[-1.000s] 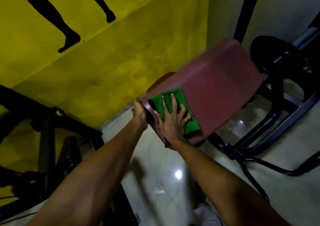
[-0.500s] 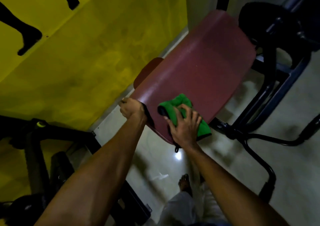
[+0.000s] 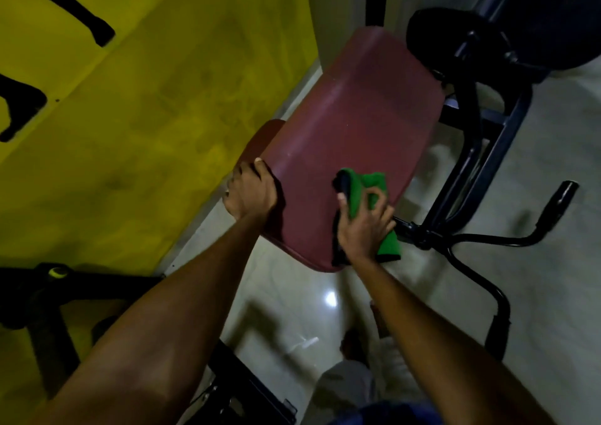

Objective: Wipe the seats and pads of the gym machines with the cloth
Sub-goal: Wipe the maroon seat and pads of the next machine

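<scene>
2 bare forearms reach forward over glossy pale tiled floor (image 3: 286,307). Right hand (image 3: 364,226): fingers curled, bunching green microfibre cloth with black edging (image 3: 366,185), pressing it on near right corner of maroon vinyl padded seat (image 3: 351,125). Left hand (image 3: 250,190): fingers curled round seat's left edge, gripping it. Seat slopes away from person. Beyond: black tubular steel machine frame (image 3: 478,154) at right, yellow painted wall (image 3: 146,99) at left.
</scene>
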Demonstrator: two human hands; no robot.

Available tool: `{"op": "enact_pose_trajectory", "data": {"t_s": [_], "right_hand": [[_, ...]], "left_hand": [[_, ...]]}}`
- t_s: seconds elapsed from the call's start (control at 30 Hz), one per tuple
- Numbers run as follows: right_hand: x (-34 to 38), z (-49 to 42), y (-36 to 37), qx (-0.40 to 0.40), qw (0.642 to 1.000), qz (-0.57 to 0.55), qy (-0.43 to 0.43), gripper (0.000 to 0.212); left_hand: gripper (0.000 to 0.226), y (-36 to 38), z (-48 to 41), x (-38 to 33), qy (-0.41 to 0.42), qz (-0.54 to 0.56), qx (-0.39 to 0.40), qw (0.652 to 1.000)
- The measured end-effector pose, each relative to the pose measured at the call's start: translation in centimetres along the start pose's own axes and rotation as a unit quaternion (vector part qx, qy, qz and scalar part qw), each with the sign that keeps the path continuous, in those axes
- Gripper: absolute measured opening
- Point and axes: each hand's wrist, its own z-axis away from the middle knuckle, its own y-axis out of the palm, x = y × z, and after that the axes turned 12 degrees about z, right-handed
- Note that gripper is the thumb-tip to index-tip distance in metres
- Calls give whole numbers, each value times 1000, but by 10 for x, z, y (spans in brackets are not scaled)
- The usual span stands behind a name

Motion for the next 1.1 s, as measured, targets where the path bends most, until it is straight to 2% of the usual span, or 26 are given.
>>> {"op": "enact_pose_trajectory", "data": {"t_s": [0.1,0.17,0.2,0.27,0.33,0.4,0.5,0.57,0.63,0.7,0.77,0.83,0.9,0.97,1.1], "right_hand": [[22,-37,-3,35,987,-28,155,62],[54,-38,-5,37,983,-31,175,61],[67,-29,-6,24,989,-25,144,59],[79,2,-8,0,1000,-2,20,54],[62,25,-5,-4,996,4,-92,50],[33,20,0,-10,994,8,-105,50],[12,-18,-2,12,1000,24,12,58],[25,-49,-7,41,992,2,121,62],[52,-66,-9,49,981,-9,185,61],[78,-61,-8,43,988,-6,148,60],[83,-37,-7,14,999,21,42,58],[60,-15,-7,5,996,24,-89,56],[24,-15,-3,7,988,19,-150,54],[-2,-34,-3,9,994,22,-103,55],[15,-92,-8,44,995,4,88,63]], "left_hand": [[59,4,1,-2,-4,-17,-19,1000],[60,5,1,-3,-15,-21,-21,999],[61,5,2,-4,-15,-22,-18,999],[59,3,1,-4,-11,-22,-12,1000],[57,0,2,-3,-10,-20,-4,1000],[56,0,3,-4,-10,-23,-3,1000],[59,-1,4,-5,-11,-27,2,1000],[62,-2,4,-5,-9,-27,12,1000],[63,-2,3,-5,-14,-26,23,999],[63,-4,4,-5,-11,-32,28,999],[62,-5,4,-5,-4,-34,33,999],[62,-5,4,-5,-4,-33,35,999],[64,-3,5,-5,-7,-30,35,999],[66,-2,4,-5,-11,-30,36,999],[81,-1,3,-4,-21,-39,54,998]]}}
